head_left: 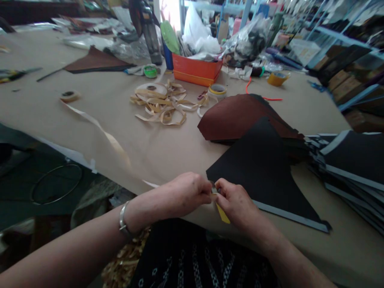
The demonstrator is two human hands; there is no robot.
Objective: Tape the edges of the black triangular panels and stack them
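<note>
1. From here, the black panel [255, 156] lies on the table [168, 150], right of centre in the frame, just beyond the meeting hands; its long grey-edged side slants toward the lower right, and the right hand [237, 200] is nearer.
2. That hand's grip is closed on a yellow piece [222, 215] poking out below.
3. The left hand [187, 193] has its fingers bunched together, nearly meeting the right's; what they pinch, I can't tell.
</note>
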